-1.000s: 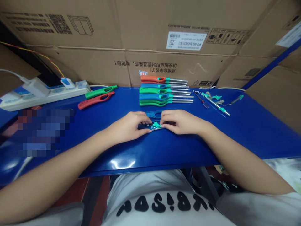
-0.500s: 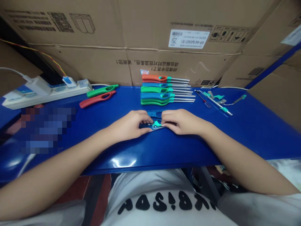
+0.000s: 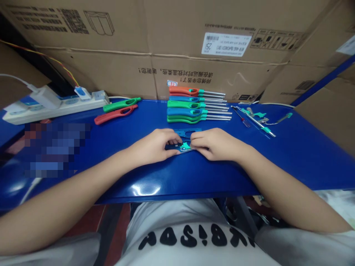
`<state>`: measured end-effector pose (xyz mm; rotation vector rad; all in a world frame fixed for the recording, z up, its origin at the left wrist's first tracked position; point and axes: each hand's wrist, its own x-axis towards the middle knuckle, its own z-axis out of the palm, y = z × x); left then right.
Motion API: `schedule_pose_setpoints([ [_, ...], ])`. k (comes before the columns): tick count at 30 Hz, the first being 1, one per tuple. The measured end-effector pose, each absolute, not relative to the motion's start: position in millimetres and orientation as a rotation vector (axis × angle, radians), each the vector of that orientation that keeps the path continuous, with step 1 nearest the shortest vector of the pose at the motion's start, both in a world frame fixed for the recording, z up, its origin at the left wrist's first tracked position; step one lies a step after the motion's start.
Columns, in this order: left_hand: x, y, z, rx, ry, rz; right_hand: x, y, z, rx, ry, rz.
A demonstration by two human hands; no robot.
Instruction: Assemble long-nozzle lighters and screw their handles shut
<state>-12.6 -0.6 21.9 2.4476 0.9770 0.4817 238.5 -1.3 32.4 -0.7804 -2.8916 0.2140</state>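
My left hand [image 3: 159,146] grips the left part of a blue lighter shell half [image 3: 170,147], with the thumb along its near edge and the fingers over its far side. In the shell lie a teal trigger [image 3: 185,145], a thin white wire and a small dark part. The fingers of my right hand [image 3: 216,144] are pinched together at the shell's right end, close beside the trigger, and hide that end. Just behind both hands, a second blue shell half [image 3: 181,132] rests on the table.
Several assembled lighters [image 3: 188,112] with metal tubes lie stacked at the back. To the right are a screwdriver [image 3: 245,122], a loose metal tube [image 3: 256,122] and teal parts. Green [image 3: 120,105] and red shell halves [image 3: 115,115] lie left, near a power strip [image 3: 55,107]. Cardboard [image 3: 111,70] stands behind.
The view has shifted slightly. My right fingers have moved a little around the shell's right end, uncovering more of the blue shell half behind. My left hand keeps its grip.
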Motion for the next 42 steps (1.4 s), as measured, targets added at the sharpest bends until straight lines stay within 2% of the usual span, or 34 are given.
schedule_pose_setpoints([
  [5, -11, -1, 21, 2.411, 1.007, 0.503, 236, -6, 35, -0.812, -2.923, 0.079],
  [14, -12, -3, 21, 2.502, 0.956, 0.51, 244, 2, 33, -0.959, -2.675, 0.414],
  [21, -11, -4, 21, 2.422, 0.97, 0.551, 239, 4, 26, -0.989, -2.691, 0.463],
  [32, -8, -1, 14, 2.152, 1.029, 0.606, 239, 4, 26, -0.977, -2.705, 0.408],
  [42, -7, -3, 18, 2.245, 1.026, 0.638, 239, 5, 23, -0.922, -2.689, 0.392],
])
